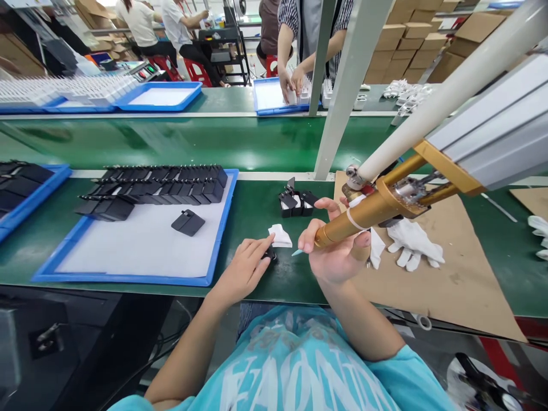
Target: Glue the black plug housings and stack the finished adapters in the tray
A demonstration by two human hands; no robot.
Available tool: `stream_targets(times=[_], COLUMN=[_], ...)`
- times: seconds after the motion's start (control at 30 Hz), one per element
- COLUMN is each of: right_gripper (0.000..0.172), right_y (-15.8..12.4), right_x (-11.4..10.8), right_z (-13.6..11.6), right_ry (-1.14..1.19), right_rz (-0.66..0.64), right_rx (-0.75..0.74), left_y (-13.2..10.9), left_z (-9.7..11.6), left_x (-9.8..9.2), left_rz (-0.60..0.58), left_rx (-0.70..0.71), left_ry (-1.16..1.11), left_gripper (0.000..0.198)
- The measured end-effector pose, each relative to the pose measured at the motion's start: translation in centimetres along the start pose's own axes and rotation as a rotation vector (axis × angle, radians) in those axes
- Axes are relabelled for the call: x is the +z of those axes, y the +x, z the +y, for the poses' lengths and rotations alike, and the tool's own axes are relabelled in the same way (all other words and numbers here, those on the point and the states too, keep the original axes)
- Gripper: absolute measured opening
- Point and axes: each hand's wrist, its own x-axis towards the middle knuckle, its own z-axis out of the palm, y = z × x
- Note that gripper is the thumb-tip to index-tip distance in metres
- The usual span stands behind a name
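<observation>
My left hand (246, 267) lies low over the green bench with its fingers together, holding a small black plastic piece (270, 254) that is mostly covered by the fingers. The index fingertip touches a crumpled white scrap of cloth or paper (280, 236). In my right hand (338, 254) is a gold-coloured cylindrical tool (349, 224), with fingers and thumb wrapped around its lower end. Its pale teal pointed tip (297, 252) aims left toward the black piece, apart from it. Just beyond, several black plastic housings (297, 204) stand in a cluster.
A blue-rimmed tray (209, 268) at left holds rows of black housings (171, 185) and a single loose one (188, 222). White gloves (413, 244) lie on brown cardboard (454, 279) at right. A slanted post (342, 97) rises behind; a co-worker's hands (291, 83) work across the bench.
</observation>
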Motion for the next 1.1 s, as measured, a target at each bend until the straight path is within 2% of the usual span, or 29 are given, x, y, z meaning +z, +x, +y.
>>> stream_targets(times=[0.1, 0.27, 0.37, 0.63, 0.77, 0.87, 0.93, 1.03, 1.1], right_gripper=[0.036, 0.034, 0.035, 0.034, 0.035, 0.039, 0.040, 0.040, 0.039], right_y=[0.0, 0.1, 0.2, 0.3, 0.2, 0.3, 0.3, 0.3, 0.2], right_x=[-0.1, -0.1, -0.2, -0.4, -0.5, -0.5, -0.6, -0.8, -1.0], right_z=[0.0, 0.0, 0.0, 0.0, 0.1, 0.0, 0.0, -0.2, -0.4], right_ry=[0.016, 0.020, 0.001, -0.015, -0.037, -0.043, -0.049, -0.044, -0.046], right_rz=[-0.015, -0.013, -0.012, 0.019, 0.048, 0.051, 0.049, 0.035, 0.030], right_rx=[-0.012, -0.017, -0.015, -0.006, -0.015, -0.010, -0.009, -0.017, -0.024], left_y=[-0.2, -0.2, -0.1, 0.2, 0.4, 0.4, 0.4, 0.6, 0.7], left_z=[0.0, -0.1, 0.0, 0.3, 0.1, -0.3, -0.3, 0.3, 1.3], left_x=[0.6, 2.3, 2.9, 2.9, 2.6, 2.4, 2.4, 2.6, 2.7], left_rz=[0.051, 0.219, 0.251, 0.059, 0.028, 0.018, 0.080, 0.199, 0.223], left_rx=[-0.001, -0.006, -0.017, -0.081, -0.093, -0.148, -0.258, -0.458, -0.524], left_ry=[0.075, 0.084, 0.113, 0.424, 0.395, 0.159, -0.140, -0.835, -1.306], left_gripper=[0.043, 0.025, 0.024, 0.037, 0.028, 0.024, 0.026, 0.037, 0.042])
